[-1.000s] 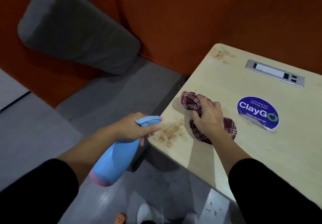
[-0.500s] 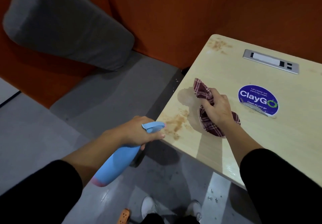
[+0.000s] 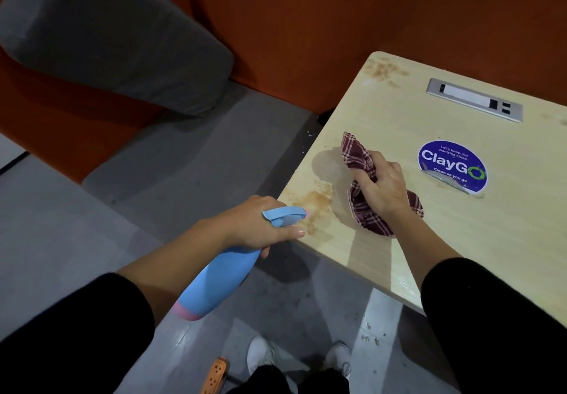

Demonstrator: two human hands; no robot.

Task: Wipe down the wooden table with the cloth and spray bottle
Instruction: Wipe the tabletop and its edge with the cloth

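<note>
A light wooden table (image 3: 478, 240) fills the right side. My right hand (image 3: 380, 188) presses a bunched maroon plaid cloth (image 3: 357, 154) onto its left part. A brown stain (image 3: 316, 202) lies near the table's left edge, just left of the cloth, with a damp patch (image 3: 326, 163) above it. My left hand (image 3: 254, 225) grips a blue spray bottle (image 3: 221, 280) with a pink base, its nozzle pointing at the stain from off the table's edge. More brown marks (image 3: 385, 70) sit at the far left corner.
A round blue ClayGo sticker (image 3: 452, 165) and a metal socket panel (image 3: 474, 99) are on the table. An orange bench with a grey cushion (image 3: 107, 34) and grey seat (image 3: 190, 160) stands to the left. My white shoes (image 3: 260, 353) and an orange power strip (image 3: 214, 375) are on the floor below.
My right hand has slid the cloth rightward and away from the table's left edge, leaving a damp patch where it wiped. The bottle stays aimed at the stain.
</note>
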